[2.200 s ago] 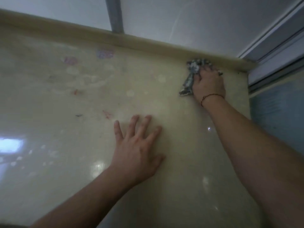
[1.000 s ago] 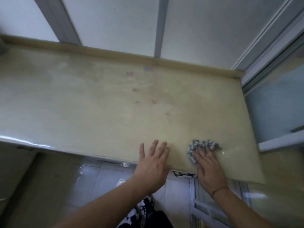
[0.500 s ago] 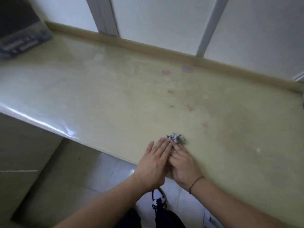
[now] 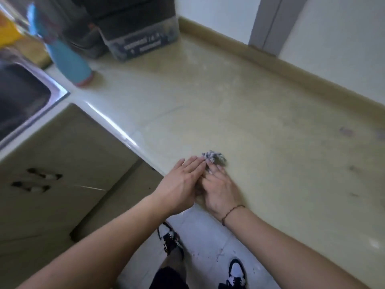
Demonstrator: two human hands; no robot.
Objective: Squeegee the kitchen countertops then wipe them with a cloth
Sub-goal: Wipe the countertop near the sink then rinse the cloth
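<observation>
A small crumpled grey-and-white cloth [image 4: 214, 157] lies on the beige countertop [image 4: 250, 113], close to its front edge. My right hand [image 4: 220, 190] lies flat on the cloth and presses it down, so only the far end of the cloth shows past the fingertips. My left hand [image 4: 181, 184] is flat with fingers together, laid partly over the right hand's thumb side. Faint reddish and dark stains [image 4: 345, 131] mark the counter to the right. No squeegee is in view.
A blue spray bottle [image 4: 68, 65] stands at the back left next to a steel sink [image 4: 23, 97]. A clear plastic box [image 4: 141, 40] sits against the backsplash. Cabinet fronts [image 4: 62, 174] and tiled floor with my shoes [image 4: 235, 272] lie below the counter edge.
My right hand has dragged the cloth from the back right corner to the front edge, then leftward along it. My left hand joined it on top. The view has swung left, bringing sink and bottle in.
</observation>
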